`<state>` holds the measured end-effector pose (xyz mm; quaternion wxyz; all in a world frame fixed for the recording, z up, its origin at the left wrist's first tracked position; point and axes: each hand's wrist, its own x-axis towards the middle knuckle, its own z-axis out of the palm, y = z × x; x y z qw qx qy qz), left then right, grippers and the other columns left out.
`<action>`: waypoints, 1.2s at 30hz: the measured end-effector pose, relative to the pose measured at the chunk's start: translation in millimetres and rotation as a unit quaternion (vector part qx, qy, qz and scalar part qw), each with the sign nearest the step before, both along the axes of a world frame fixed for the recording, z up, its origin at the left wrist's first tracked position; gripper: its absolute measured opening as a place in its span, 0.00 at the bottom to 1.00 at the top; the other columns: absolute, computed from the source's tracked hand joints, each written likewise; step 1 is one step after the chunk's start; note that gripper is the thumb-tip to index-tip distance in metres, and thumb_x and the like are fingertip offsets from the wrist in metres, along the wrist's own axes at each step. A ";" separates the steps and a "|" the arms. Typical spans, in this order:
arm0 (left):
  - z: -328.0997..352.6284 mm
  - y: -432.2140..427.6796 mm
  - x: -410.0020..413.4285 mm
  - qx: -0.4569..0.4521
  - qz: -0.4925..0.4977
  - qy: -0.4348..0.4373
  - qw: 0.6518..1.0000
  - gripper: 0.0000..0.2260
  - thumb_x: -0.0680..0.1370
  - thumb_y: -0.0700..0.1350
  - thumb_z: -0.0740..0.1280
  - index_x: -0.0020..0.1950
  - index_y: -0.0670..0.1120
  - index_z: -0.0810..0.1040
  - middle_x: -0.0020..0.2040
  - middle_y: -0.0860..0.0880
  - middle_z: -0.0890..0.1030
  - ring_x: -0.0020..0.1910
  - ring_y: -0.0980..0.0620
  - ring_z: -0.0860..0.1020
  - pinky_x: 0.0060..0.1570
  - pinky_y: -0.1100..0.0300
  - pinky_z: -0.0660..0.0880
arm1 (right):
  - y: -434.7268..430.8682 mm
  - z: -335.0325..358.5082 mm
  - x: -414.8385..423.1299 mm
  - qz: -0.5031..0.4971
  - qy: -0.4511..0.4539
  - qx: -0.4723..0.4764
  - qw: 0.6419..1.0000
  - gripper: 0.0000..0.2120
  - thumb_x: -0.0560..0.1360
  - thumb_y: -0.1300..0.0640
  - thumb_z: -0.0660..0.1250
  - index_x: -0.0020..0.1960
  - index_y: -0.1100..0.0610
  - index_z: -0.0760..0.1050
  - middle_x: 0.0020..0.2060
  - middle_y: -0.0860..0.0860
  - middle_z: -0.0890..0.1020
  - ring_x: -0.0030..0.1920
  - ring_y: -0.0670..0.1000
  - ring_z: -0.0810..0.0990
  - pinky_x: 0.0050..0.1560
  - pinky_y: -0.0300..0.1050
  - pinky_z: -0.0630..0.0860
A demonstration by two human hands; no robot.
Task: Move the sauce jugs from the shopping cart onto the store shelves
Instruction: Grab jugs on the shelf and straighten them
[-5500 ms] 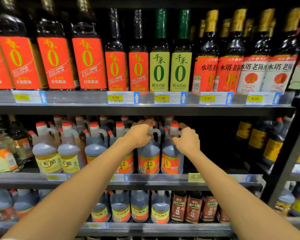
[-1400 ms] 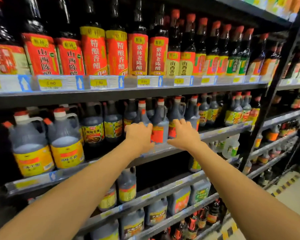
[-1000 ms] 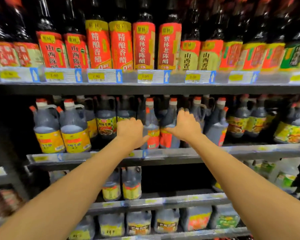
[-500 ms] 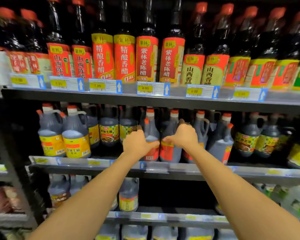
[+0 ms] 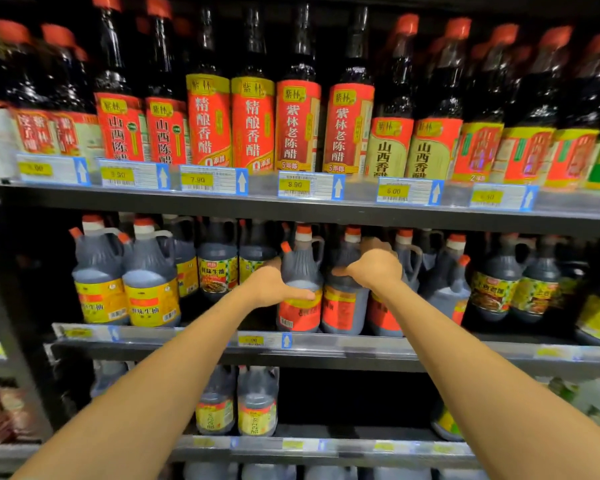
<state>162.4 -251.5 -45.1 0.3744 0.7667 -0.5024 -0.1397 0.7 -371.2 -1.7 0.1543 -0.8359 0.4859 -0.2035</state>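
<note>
**Two red-labelled jugs being squared up at the shelf front**

The person is stretching both bare forearms up and away from the camera. The left hand [image 5: 274, 285] is clamping the left side of a grey plastic sauce jug with a red label and orange cap [image 5: 300, 271], thumb lying across its front, likely to steady and square it. Just to the right, the right hand [image 5: 374, 268] is curling its fingers over the shoulder of a second matching red-labelled jug [image 5: 343, 306], probably to nudge it into line. Both jugs are standing upright at the front edge of the grey metal middle shelf [image 5: 361, 344], side by side, labels facing outward for shoppers. Dark sauce is showing through their walls. Farther back, more jugs are sitting in rows. Above them, tall glass vinegar bottles [image 5: 253, 126] are lining the upper shelf. The shopping cart is not showing.
</note>
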 end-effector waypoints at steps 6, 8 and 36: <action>-13.4 -8.8 -6.9 -0.011 0.078 -0.032 0.996 0.33 0.64 0.63 0.77 0.58 0.43 0.74 0.54 0.45 0.78 0.52 0.47 0.78 0.54 0.47 0.77 | -2.9 8.5 0.3 0.012 -0.033 0.039 0.999 0.38 0.63 0.44 0.82 0.65 0.62 0.74 0.59 0.57 0.81 0.58 0.60 0.80 0.55 0.53 0.81; -11.9 -6.5 1.4 -0.018 0.021 0.011 1.000 0.32 0.67 0.58 0.78 0.64 0.45 0.72 0.61 0.46 0.77 0.56 0.51 0.75 0.57 0.52 0.75 | -8.6 10.0 -1.9 0.033 -0.033 0.070 0.997 0.38 0.64 0.47 0.81 0.66 0.64 0.74 0.61 0.58 0.80 0.60 0.60 0.80 0.59 0.55 0.79; -17.4 -3.2 5.3 -0.050 0.011 0.076 0.996 0.50 0.68 0.54 0.78 0.80 0.45 0.50 0.76 0.46 0.65 0.70 0.46 0.70 0.67 0.50 0.71 | -34.0 23.1 -6.9 0.166 -0.019 0.184 0.969 0.27 0.69 0.52 0.79 0.64 0.60 0.77 0.63 0.55 0.80 0.60 0.56 0.79 0.61 0.51 0.76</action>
